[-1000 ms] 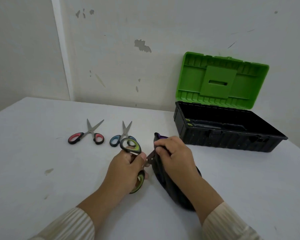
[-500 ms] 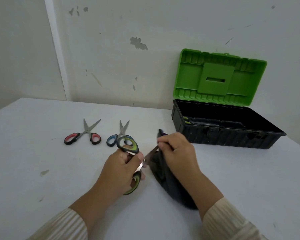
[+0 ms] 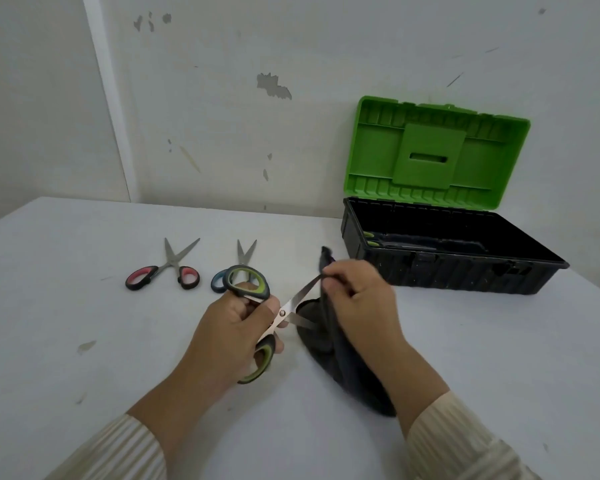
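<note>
Green scissors (image 3: pixel 300 295) — left hand (image 3: pixel 229 327), dark cloth (image 3: pixel 329 348) — right hand (image 3: pixel 357 299)

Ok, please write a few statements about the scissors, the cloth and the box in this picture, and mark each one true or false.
1. The left hand grips the green-handled scissors. True.
2. The blades of those scissors are closed. False: they are spread open, pointing at the dark cloth.
3. The right hand holds the dark cloth. True.
4. The toolbox is shut. False: its green lid stands open against the wall.
5. Three pairs of scissors lie untouched on the table. False: only two do, the red-handled scissors and the blue-handled scissors.
</note>
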`<state>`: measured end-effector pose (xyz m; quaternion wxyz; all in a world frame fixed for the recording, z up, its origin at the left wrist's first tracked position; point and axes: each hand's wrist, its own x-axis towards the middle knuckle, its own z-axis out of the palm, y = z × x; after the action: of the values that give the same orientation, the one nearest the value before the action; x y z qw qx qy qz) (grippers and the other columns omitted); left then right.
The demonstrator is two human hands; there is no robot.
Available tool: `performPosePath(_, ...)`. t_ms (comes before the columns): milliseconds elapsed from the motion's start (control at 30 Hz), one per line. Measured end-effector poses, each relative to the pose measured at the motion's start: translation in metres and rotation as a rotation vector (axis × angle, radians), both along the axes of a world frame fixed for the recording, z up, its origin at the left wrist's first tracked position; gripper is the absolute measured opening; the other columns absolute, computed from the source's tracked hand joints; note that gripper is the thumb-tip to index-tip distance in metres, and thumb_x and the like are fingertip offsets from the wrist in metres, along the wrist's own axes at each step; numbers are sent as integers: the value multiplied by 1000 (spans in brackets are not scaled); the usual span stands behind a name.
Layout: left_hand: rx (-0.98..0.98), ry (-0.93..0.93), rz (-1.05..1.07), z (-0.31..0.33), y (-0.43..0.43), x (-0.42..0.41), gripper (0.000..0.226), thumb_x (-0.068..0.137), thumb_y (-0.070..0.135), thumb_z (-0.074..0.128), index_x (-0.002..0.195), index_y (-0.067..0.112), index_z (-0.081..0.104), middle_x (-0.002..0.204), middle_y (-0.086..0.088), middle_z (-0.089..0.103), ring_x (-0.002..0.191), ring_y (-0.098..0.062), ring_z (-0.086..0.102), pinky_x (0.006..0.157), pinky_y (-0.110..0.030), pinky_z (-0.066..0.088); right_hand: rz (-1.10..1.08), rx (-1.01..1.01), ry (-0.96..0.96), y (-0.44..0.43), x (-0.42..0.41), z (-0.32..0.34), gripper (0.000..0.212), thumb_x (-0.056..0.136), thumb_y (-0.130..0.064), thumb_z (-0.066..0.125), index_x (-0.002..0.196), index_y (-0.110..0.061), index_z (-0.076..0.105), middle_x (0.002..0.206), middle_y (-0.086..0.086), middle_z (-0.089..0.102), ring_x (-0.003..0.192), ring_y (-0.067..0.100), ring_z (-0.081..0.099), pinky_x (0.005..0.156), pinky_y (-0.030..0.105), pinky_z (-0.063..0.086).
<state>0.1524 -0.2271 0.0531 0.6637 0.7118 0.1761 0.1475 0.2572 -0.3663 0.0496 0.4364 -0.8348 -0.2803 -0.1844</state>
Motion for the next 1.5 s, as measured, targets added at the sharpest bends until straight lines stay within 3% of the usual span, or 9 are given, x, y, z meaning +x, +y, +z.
performPosePath(167,668,-338,188,-10,10,-3,18,92,32,54,84,18,62,69,1,67,67,-4,63,58,-10,44,43,199,163,-20,-7,16,29,81,-3,58,72,-28,69,86,-4,64,83,5,59,75,12,44)
performPosePath(267,1105,-535,203,-21,21,1,8,85,20,60,87,17,68,83,5,64,67,-7,55,57,-11,43,300,165,419,-13,-25,28,25,81,-36,62,65,-20,71,75,-5,61,74,5,58,70,16,45)
performPosePath(433,1331,-501,200,-28,23,8,7,82,12,65,82,14,72,76,0,61,56,-17,53,46,-27,45,394,-86,545,0,-37,22,38,82,-46,59,66,-13,68,67,-5,54,59,1,50,57,12,39)
performPosePath(533,1066,-339,238,-25,20,8,18,81,20,66,98,21,61,91,10,56,73,-10,52,61,-18,43,331,-71,566,1,-30,15,28,84,-31,62,61,-16,65,66,-8,55,55,-1,49,55,12,38)
performPosePath(633,400,-19,112,-16,21,9,34,78,21,74,103,25,51,100,16,54,83,-8,57,69,-20,44,296,-14,605,-1,-24,12,30,85,-31,62,58,-19,63,67,-7,56,55,4,49,55,19,37)
performPosePath(733,-212,137,-143,-9,28,8,18,88,24,64,104,15,62,95,-5,70,59,-18,59,52,-27,46,318,-75,570,-5,-20,11,32,85,-29,61,55,-21,58,65,-8,52,53,0,46,53,13,36)
performPosePath(1100,43,155,-128,-14,14,9,22,89,21,61,70,11,58,50,5,58,35,-12,44,39,-19,30,118,-7,171,-8,-16,18,32,82,-10,64,88,-41,58,89,-11,59,79,-4,53,71,4,40)
performPosePath(1367,134,72,-108,-19,2,10,19,88,13,62,69,10,60,46,4,53,34,-11,41,36,-16,33,115,-240,-86,12,-21,7,15,87,-12,57,98,-14,67,92,1,59,86,12,53,78,20,41)
performPosePath(1500,156,67,-114,-19,1,9,20,88,14,63,68,10,59,48,1,52,32,-10,39,35,-15,31,182,-252,-75,13,-27,1,12,85,-11,59,94,-14,67,87,-3,59,81,6,49,72,5,32)
